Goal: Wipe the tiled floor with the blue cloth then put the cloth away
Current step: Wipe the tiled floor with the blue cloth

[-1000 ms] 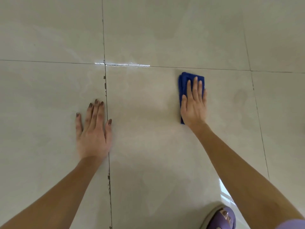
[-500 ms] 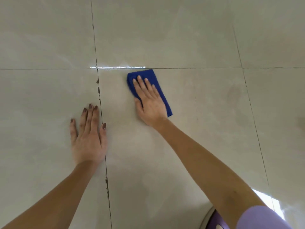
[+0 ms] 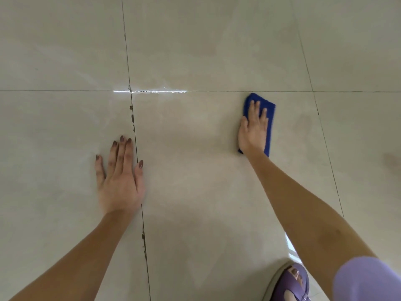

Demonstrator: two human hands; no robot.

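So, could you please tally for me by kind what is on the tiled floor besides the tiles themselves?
Hands: 2, the left hand flat on the floor, the right hand flat on the cloth
Blue cloth: 1
Purple slipper: 1
Total: 4

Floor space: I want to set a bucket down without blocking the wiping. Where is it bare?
Bare: the tile between the left hand and the right hand pressing the blue cloth, and every tile beyond the far grout line. Crowded: bottom right, around the purple slipper.
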